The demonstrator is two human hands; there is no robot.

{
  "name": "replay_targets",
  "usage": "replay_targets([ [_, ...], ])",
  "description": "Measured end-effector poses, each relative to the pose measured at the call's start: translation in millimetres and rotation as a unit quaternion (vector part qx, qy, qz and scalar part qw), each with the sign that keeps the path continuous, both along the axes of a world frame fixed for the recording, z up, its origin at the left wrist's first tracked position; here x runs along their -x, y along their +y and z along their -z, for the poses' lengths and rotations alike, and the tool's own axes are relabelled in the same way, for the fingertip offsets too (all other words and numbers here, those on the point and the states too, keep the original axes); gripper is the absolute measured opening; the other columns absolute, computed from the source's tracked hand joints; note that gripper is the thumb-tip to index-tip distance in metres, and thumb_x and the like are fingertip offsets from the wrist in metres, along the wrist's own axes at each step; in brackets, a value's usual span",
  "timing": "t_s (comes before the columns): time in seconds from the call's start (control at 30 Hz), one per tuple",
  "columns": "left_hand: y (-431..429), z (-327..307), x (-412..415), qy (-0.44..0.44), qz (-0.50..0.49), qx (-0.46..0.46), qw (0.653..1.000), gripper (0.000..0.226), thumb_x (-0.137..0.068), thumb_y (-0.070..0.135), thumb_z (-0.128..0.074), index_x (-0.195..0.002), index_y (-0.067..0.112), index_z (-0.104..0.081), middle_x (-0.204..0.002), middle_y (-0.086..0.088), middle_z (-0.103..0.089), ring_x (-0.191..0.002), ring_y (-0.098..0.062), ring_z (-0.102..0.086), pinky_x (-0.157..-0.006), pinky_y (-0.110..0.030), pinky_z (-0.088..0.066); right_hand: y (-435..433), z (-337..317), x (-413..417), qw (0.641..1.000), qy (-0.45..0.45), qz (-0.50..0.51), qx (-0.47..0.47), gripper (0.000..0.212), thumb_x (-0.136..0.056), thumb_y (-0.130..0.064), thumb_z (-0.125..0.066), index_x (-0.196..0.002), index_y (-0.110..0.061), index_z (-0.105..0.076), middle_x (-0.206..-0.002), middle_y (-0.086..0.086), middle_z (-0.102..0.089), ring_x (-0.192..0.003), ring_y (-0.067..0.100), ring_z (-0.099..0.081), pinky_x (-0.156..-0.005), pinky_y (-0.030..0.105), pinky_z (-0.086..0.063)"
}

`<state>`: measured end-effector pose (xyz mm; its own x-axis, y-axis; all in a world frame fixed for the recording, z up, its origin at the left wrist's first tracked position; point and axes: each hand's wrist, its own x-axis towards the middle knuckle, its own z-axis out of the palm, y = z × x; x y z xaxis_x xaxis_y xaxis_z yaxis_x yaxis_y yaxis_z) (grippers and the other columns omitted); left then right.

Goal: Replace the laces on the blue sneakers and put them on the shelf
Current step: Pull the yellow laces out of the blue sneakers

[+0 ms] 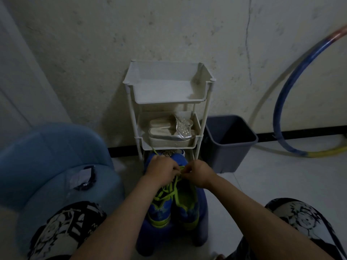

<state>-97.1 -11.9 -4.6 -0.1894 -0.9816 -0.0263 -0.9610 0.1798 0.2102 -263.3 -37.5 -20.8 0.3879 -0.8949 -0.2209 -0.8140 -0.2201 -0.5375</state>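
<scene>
Your left hand (161,170) and right hand (199,175) meet above the sneakers (159,212); both have curled fingers and pinch the green laces (175,186); the sneakers stand on a stool (202,201).

Black shorts (71,228) — white cartoon print — and 2 bare forearms (120,212).

Grey bin (225,158), leaning hoop (276,117), blue jug (47,156), perhaps silver sandals (169,132).

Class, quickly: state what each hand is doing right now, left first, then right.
Left hand: fingers pinch the green lace above the blue sneakers.
Right hand: fingers pinch the same green lace.
</scene>
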Motion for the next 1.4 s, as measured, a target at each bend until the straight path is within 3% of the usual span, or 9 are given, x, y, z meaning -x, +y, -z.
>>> replay_targets([
  [0.17,-3.4,-5.2,-4.4,0.027,-0.148,0.092,0.984,0.020,-0.093,0.028,-0.052,-0.098,0.029,-0.071,-0.103,0.005,-0.068,-0.104,-0.021,-0.058,-0.091,-0.037,-0.036,-1.2,-1.0,-1.1,0.999,0.038,-0.029,0.000,0.019,-0.087,-0.029,-0.069,-0.101,-0.019,-0.076,-0.105,0.002,-0.072,-0.097,0.017,-0.066,-0.090,0.035,-0.054],
  [0.5,-7.8,-18.7,-23.8,0.008,-0.298,0.062,0.952,0.022,-0.093,0.018,-0.044,-0.108,0.017,-0.060,-0.112,-0.010,-0.067,-0.109,-0.029,-0.056,-0.093,-0.040,-0.035,0.6,-2.6,-3.0,0.997,0.056,-0.047,0.006,0.021,-0.086,-0.031,-0.069,-0.105,-0.027,-0.075,-0.108,-0.004,-0.071,-0.100,0.012,-0.065,-0.090,0.031,-0.054],
  [0.63,-4.8,-6.9,-26.2,0.018,-0.203,0.043,0.978,0.044,-0.088,0.012,-0.054,-0.131,0.023,-0.052,-0.134,-0.006,-0.049,-0.125,-0.029,-0.039,-0.100,-0.041,-0.036,6.5,-4.1,-6.1,0.988,0.072,-0.099,0.091,0.022,-0.086,-0.035,-0.067,-0.106,-0.029,-0.075,-0.111,-0.002,-0.065,-0.100,0.015,-0.060,-0.077,0.026,-0.049],
  [0.7,-2.8,0.1,-18.7,0.080,-0.117,0.030,0.990,0.046,-0.085,0.009,-0.056,-0.125,0.031,-0.058,-0.134,0.002,-0.045,-0.126,-0.022,-0.034,-0.106,-0.036,-0.032,8.0,-4.0,-7.3,0.985,0.074,-0.109,0.116,0.022,-0.086,-0.038,-0.068,-0.105,-0.028,-0.076,-0.112,-0.001,-0.060,-0.099,0.016,-0.058,-0.073,0.024,-0.042],
  [0.8,-0.6,5.2,-8.7,0.084,-0.048,0.049,0.994,0.039,-0.080,0.013,-0.059,-0.111,0.037,-0.065,-0.130,0.010,-0.038,-0.124,-0.015,-0.029,-0.103,-0.027,-0.022,6.0,-3.0,-8.5,0.983,0.076,-0.106,0.128,0.022,-0.087,-0.038,-0.067,-0.101,-0.023,-0.076,-0.107,0.003,-0.061,-0.094,0.019,-0.060,-0.070,0.026,-0.043],
  [0.9,-0.3,7.2,-4.6,0.119,-0.004,-0.022,0.993,0.037,-0.084,0.014,-0.059,-0.119,0.025,-0.064,-0.127,0.003,-0.046,-0.123,-0.017,-0.035,-0.105,-0.029,-0.031,4.6,-1.5,-8.8,0.983,0.075,-0.108,0.132,0.024,-0.088,-0.037,-0.065,-0.100,-0.018,-0.074,-0.101,0.006,-0.063,-0.090,0.022,-0.061,-0.068,0.027,-0.043],
  [1.13,4.8,16.5,-7.0,0.098,0.026,-0.115,0.988,0.040,-0.076,0.035,-0.069,-0.112,0.021,-0.059,-0.117,-0.002,-0.050,-0.114,-0.020,-0.042,-0.096,-0.035,-0.041,2.7,0.3,-8.4,0.988,0.075,-0.099,0.096,0.021,-0.091,-0.031,-0.061,-0.097,-0.015,-0.073,-0.094,0.008,-0.067,-0.086,0.023,-0.062,-0.066,0.028,-0.041],
  [1.27,4.3,20.7,-9.0,0.107,0.022,-0.102,0.989,0.047,-0.078,0.031,-0.070,-0.123,0.025,-0.057,-0.121,0.001,-0.051,-0.117,-0.017,-0.041,-0.099,-0.032,-0.039,-2.8,-2.6,-5.7,0.997,0.057,0.022,0.046,0.022,-0.094,-0.027,-0.052,-0.105,-0.011,-0.063,-0.105,0.010,-0.066,-0.098,0.026,-0.063,-0.075,0.030,-0.045],
  [1.4,4.3,23.3,-8.4,0.118,0.020,-0.080,0.990,0.034,-0.078,0.028,-0.070,-0.111,0.030,-0.062,-0.108,0.008,-0.049,-0.111,-0.014,-0.044,-0.097,-0.031,-0.041,-4.7,-1.5,1.4,0.993,0.070,0.090,0.011,0.029,-0.090,-0.028,-0.053,-0.111,-0.011,-0.061,-0.115,0.011,-0.065,-0.104,0.028,-0.063,-0.079,0.032,-0.048],
])
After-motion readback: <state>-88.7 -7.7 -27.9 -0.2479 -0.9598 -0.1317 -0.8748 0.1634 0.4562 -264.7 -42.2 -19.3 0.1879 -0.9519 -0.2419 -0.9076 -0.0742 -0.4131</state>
